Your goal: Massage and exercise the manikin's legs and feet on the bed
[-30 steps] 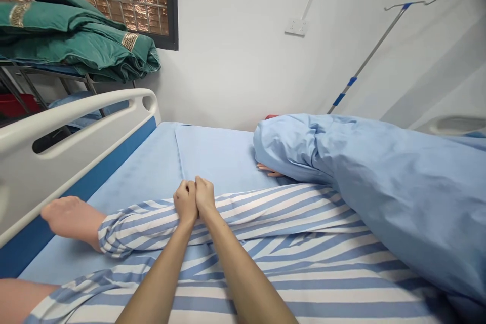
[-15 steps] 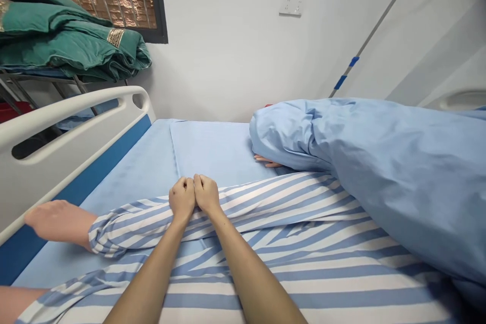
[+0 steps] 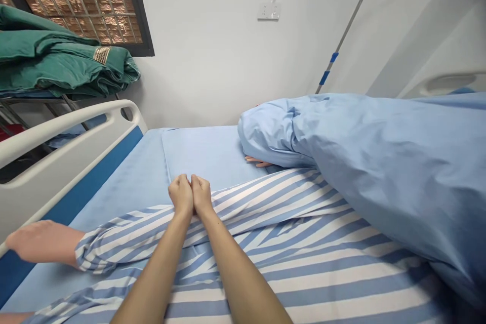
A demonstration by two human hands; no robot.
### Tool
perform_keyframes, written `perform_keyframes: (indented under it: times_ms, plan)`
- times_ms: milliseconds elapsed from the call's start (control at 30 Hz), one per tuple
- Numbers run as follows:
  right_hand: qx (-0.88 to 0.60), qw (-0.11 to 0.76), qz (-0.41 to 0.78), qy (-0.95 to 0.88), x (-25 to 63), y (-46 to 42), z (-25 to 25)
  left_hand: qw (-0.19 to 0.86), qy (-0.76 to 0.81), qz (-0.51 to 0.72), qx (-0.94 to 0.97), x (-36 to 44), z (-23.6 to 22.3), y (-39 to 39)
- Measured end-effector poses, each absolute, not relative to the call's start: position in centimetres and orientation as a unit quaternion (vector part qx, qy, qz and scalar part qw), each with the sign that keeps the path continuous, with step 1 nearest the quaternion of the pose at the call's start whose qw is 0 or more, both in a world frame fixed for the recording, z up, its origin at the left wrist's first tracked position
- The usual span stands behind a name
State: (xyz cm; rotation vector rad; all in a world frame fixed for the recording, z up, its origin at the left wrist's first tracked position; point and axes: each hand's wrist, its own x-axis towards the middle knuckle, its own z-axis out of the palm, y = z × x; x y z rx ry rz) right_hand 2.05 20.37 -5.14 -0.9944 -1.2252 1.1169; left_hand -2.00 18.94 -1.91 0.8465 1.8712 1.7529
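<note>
The far leg (image 3: 142, 228) lies stretched along the bed, beginning at the left with a bare foot (image 3: 45, 243) that overlaps the footboard (image 3: 76, 157) in view; I cannot tell whether they touch. Next comes the bunched cuff (image 3: 94, 255): thin, soft cloth, likely to slide over the limb beneath, so holding cloth alone would give a poor hold. The limb itself is probably heavy and firm, bending only at its joints, and would want gentle support from below, one palm behind the ankle and one behind the knee. Further right, the left hand (image 3: 180, 195) and right hand (image 3: 201, 194) sit side by side, touching, on top of this leg. Both sets of fingers are curled in as fists; whether they pinch any cloth I cannot tell, as the tips are hidden. Around these, again from the left: a folded green quilt (image 3: 68, 68) below the window (image 3: 83, 5), then the footboard, which limits room past the toes. The near leg (image 3: 94, 296) lies under the forearms, on the person's side, in the way of reaching beneath. Rightward, a third hand (image 3: 256, 162) shows at the edge of the blanket (image 3: 360, 147), which covers the far leg's upper end; behind stands a drip stand (image 3: 345, 33).
</note>
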Motion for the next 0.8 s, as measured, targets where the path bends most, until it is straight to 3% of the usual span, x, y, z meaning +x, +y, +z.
perform_keyframes:
  times_ms: [167,367,567,800]
  plan:
    - [-0.417,0.583,0.509,-0.477,2.5,20.7,-5.6,0.110,0.714,0.543,0.428,-1.5,-5.1,17.7]
    - [-0.451,0.538,0.482,-0.525,2.7,21.5,-5.5,0.099,0.736,0.507,0.438,-1.7,-4.9,17.7]
    - [-0.486,0.432,0.303,-0.697,4.6,22.0,-2.9,0.085,0.744,0.486,0.450,-1.4,-5.0,17.6]
    - [-0.465,0.411,0.319,-0.716,5.6,21.5,-5.4,0.074,0.746,0.487,0.448,-1.3,-5.2,17.8]
